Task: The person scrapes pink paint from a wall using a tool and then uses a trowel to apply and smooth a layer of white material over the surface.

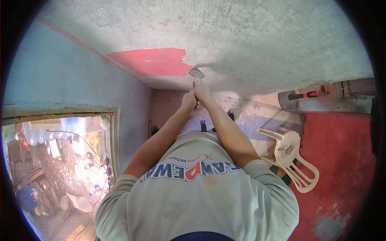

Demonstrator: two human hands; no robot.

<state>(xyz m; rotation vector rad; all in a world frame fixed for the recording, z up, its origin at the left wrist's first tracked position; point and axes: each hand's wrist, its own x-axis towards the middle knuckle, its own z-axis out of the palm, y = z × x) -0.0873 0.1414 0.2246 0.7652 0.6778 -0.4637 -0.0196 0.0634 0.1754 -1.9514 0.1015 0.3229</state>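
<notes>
A paint scraper [196,72] with a flat metal blade is held out in front of me, its blade at the right edge of a pink paint patch [150,62] on the wall. My right hand [203,89] is wrapped round the handle, close below the blade. Lower on the same handle, my left hand [189,99] is closed too, pressed against the right. The fingers hide most of the handle. Around the patch, the wall [249,48] shows a bare grey, scratched surface.
A blue side wall [80,80] with a window frame [116,140] stands on my left. To my right a worn plastic chair [287,148] lies near a red surface [337,160]. A tool with a red and black handle [309,94] rests on a ledge. Crumbs [229,102] litter the floor.
</notes>
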